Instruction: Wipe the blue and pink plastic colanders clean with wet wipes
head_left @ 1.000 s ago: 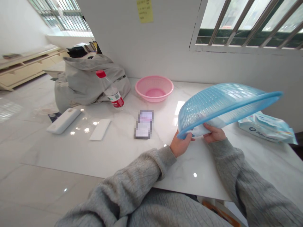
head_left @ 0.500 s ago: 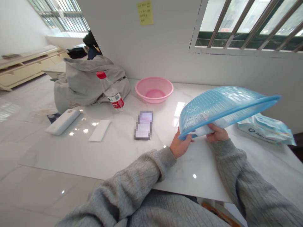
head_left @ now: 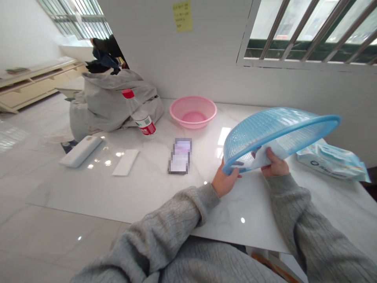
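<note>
A blue plastic basket (head_left: 273,122) is held tilted above the table, its open side facing down and toward me. My left hand (head_left: 225,181) grips the rim at its left end, thumb on the near side. Inside the basket, my right hand (head_left: 275,163) is closed on a white wipe (head_left: 262,157) that lies against the inner wall. Part of the wipe and some fingers are hidden behind the rim. Right of the basket lies a light blue pack of wipes (head_left: 331,161) on the table.
A pink basket (head_left: 193,112) stands by the wall. Left of it are a red-capped bottle (head_left: 143,118) and a grey cloth bag (head_left: 108,102). A blurred phone (head_left: 180,156), a flat white piece (head_left: 125,162) and a white case (head_left: 81,151) lie on the white table (head_left: 141,196).
My right hand and the wipe have moved slightly right and up inside the blue basket. The basket has tipped a little, showing more of its inside. My left hand keeps its grip.
</note>
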The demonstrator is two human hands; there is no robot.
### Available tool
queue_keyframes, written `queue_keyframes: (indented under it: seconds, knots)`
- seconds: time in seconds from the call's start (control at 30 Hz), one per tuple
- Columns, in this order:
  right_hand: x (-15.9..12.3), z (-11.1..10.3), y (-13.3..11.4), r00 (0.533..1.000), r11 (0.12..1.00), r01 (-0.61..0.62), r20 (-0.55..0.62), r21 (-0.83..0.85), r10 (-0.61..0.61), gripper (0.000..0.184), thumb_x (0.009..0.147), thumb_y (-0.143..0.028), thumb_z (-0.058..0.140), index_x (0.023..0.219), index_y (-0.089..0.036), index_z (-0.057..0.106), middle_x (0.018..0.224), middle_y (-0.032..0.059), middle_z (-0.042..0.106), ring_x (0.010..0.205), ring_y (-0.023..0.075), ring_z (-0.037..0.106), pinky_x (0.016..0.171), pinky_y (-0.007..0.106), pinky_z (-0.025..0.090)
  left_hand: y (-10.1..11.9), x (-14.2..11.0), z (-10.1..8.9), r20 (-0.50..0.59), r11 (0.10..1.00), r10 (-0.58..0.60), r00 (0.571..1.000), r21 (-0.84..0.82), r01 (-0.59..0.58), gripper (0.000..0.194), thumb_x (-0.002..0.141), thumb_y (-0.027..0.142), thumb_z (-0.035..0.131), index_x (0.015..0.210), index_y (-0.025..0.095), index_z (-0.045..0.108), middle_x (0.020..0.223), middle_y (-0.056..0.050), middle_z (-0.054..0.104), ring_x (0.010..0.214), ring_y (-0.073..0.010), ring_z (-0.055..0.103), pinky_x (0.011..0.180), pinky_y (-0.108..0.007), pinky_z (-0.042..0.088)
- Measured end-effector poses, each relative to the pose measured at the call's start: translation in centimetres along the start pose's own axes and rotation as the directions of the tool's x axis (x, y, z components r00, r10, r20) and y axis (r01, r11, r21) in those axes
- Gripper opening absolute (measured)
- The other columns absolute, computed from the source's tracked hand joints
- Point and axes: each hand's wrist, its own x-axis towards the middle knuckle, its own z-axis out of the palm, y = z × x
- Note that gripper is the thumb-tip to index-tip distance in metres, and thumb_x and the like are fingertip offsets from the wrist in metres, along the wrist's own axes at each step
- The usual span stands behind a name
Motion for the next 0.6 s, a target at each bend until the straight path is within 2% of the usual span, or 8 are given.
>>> queue_keyframes:
  seconds: [0.2, 0.4, 0.6]
  knots:
    - [0.00, -0.20, 0.12, 1.000, 1.000, 0.005, 0.019, -0.005, -0.005, 0.040, 0.076, -0.044, 0.086, 0.108, -0.025, 0.072, 0.109, 0.0040, 0.076, 0.107, 0.0258, 0.074, 0.095, 0.045, 0.065, 0.08, 0.03, -0.03, 0.003, 1.000, 0.010, 1.000, 0.005, -0.010, 0.039, 0.093, 0.025, 0.062, 0.130, 0.019, 0.051, 0.120, -0.012, 0.069, 0.104, -0.0250, 0.074, 0.077, -0.035, 0.065]
    - [-0.04, -0.19, 0.11, 0.999, 1.000, -0.009, 0.033, -0.008, 0.010, 0.038, 0.083, -0.055, 0.078, 0.106, -0.025, 0.072, 0.111, 0.0041, 0.076, 0.113, 0.0251, 0.072, 0.090, 0.040, 0.067, 0.04, -0.03, -0.03, -0.005, 1.000, 0.010, 1.000, 0.010, -0.010, 0.040, 0.093, 0.024, 0.061, 0.132, 0.021, 0.051, 0.122, -0.012, 0.070, 0.105, -0.0256, 0.075, 0.078, -0.037, 0.066]
    - [-0.15, 0.12, -0.08, 0.999, 0.999, -0.033, 0.020, -0.020, 0.034, 0.060, 0.081, -0.076, 0.066, 0.100, -0.020, 0.075, 0.118, 0.0088, 0.074, 0.118, 0.0267, 0.070, 0.091, 0.039, 0.066, 0.15, -0.12, -0.03, -0.005, 0.999, 0.005, 1.000, 0.032, -0.005, 0.043, 0.093, 0.024, 0.061, 0.134, 0.020, 0.050, 0.121, -0.012, 0.070, 0.103, -0.0244, 0.075, 0.075, -0.034, 0.066]
